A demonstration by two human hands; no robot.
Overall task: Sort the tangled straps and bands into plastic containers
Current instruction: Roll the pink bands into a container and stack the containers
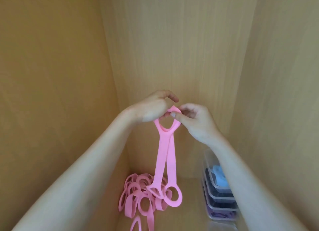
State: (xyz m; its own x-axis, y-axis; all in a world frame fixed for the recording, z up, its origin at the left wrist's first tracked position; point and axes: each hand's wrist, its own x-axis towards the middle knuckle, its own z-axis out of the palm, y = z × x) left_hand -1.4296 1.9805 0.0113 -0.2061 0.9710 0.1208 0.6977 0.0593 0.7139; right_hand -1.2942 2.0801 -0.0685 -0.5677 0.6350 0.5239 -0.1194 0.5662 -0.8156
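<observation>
Pinching pink straps (164, 160) w/ left hand (151, 108) + right hand (195, 122) above pile (138, 199) (containers (219, 196) right of it); risk: re-snagging there via dangling ends.

Arms raised, left grip (152, 108) and right grip (196, 123) pinching pink strap (164, 159)
</observation>
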